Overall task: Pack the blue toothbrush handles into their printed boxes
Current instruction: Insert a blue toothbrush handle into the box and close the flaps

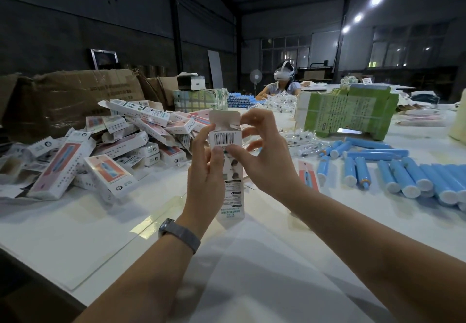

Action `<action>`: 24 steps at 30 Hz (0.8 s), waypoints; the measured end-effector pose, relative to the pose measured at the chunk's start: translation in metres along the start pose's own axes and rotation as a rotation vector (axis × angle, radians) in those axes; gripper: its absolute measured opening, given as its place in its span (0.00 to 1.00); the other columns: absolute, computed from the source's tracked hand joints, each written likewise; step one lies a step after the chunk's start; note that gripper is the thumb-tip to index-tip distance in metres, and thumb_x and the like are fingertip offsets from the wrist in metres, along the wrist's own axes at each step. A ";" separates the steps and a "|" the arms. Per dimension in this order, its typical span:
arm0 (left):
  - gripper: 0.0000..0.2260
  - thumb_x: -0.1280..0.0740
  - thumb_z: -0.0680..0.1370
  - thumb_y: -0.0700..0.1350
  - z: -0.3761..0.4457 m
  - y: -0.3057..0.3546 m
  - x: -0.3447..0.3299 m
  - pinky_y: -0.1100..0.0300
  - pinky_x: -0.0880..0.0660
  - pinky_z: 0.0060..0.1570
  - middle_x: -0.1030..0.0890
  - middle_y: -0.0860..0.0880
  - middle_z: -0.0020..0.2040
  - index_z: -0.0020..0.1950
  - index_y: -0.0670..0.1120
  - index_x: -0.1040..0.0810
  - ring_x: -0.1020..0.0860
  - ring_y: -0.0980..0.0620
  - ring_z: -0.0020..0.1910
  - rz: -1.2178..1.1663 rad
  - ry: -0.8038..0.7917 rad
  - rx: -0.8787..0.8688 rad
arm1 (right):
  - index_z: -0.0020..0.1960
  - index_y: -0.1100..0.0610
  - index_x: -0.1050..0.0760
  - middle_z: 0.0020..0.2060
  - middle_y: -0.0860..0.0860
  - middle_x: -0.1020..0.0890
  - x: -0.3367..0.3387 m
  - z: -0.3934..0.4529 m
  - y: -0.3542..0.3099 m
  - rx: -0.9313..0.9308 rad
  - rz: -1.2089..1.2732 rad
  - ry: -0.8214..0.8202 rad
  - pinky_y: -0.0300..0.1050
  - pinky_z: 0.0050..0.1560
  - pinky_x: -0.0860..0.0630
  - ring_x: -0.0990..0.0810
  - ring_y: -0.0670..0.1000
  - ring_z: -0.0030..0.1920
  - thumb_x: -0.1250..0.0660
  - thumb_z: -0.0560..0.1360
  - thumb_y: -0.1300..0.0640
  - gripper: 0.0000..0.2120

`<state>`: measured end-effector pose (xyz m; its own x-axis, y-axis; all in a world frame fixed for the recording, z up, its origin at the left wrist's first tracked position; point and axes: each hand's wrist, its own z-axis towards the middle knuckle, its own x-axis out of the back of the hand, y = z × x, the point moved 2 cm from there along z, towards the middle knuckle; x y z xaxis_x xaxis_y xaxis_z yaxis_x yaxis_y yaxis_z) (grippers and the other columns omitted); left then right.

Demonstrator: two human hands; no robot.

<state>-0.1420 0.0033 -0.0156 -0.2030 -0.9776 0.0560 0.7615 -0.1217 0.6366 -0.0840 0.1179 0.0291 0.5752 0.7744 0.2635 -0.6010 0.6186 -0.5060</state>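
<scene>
A: What do I see closest to me?

B: I see both forearms over the white desk point(75, 242). There is a grey watch point(180, 234) on the left wrist. The left hand point(206, 171) grasps a printed box point(228, 141) and holds it upright above the desk, with the thumb on the barcode side. The top flap of the box stands open.

A: And the right hand?

B: The right hand point(262, 156) touches the same box near its open top. The thumb presses the front, just under the barcode, and the other fingers are curled beside the top edge. I cannot tell if a handle is inside the box.

A: Where are the handles?

B: The blue toothbrush handles point(403, 179) lie on the desk to the right, many in a loose row, white ends toward me. On the left is a pile of printed boxes point(100, 156). Some have open flaps.

A: Further away?

B: Behind the handles are small clear bags point(305, 141) and a green bundle of flat cartons point(348, 111). On the left stands a brown cardboard carton point(75, 98). At the far end sits a person with a white headset point(283, 80).
</scene>
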 end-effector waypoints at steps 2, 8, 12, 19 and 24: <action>0.15 0.45 0.84 0.50 -0.001 0.000 0.000 0.47 0.17 0.44 0.19 0.65 0.52 0.68 0.67 0.40 0.17 0.51 0.47 -0.005 0.007 -0.015 | 0.65 0.49 0.34 0.52 0.40 0.22 0.001 0.000 0.000 0.026 -0.031 -0.005 0.38 0.43 0.23 0.21 0.45 0.49 0.26 0.73 0.60 0.26; 0.17 0.46 0.85 0.46 -0.001 0.000 0.000 0.63 0.20 0.46 0.20 0.70 0.54 0.71 0.61 0.43 0.18 0.60 0.52 -0.035 -0.013 -0.032 | 0.57 0.57 0.20 0.54 0.48 0.21 0.004 0.003 -0.001 0.092 -0.086 -0.042 0.43 0.42 0.23 0.21 0.48 0.49 0.27 0.73 0.63 0.13; 0.16 0.46 0.84 0.48 0.000 0.000 0.001 0.43 0.19 0.50 0.17 0.56 0.51 0.70 0.62 0.39 0.16 0.50 0.49 -0.023 -0.018 -0.029 | 0.55 0.58 0.19 0.53 0.49 0.21 0.007 0.005 -0.002 0.107 -0.106 -0.064 0.48 0.42 0.22 0.20 0.50 0.49 0.26 0.73 0.62 0.10; 0.14 0.45 0.82 0.46 0.001 0.002 0.002 0.45 0.18 0.43 0.19 0.54 0.49 0.65 0.60 0.36 0.17 0.45 0.45 -0.059 -0.029 -0.029 | 0.49 0.58 0.17 0.52 0.49 0.19 0.009 0.007 -0.008 0.065 -0.035 -0.068 0.44 0.47 0.21 0.20 0.46 0.51 0.30 0.77 0.59 0.04; 0.12 0.44 0.82 0.46 0.001 0.000 0.001 0.53 0.18 0.43 0.18 0.56 0.51 0.65 0.56 0.35 0.16 0.49 0.47 -0.038 -0.036 -0.058 | 0.46 0.60 0.18 0.45 0.51 0.18 0.010 0.013 -0.010 0.002 0.005 -0.062 0.50 0.46 0.21 0.19 0.50 0.47 0.28 0.76 0.59 0.03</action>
<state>-0.1429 0.0028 -0.0146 -0.2535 -0.9654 0.0605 0.7870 -0.1695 0.5932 -0.0791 0.1211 0.0473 0.5368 0.7840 0.3118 -0.6046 0.6152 -0.5060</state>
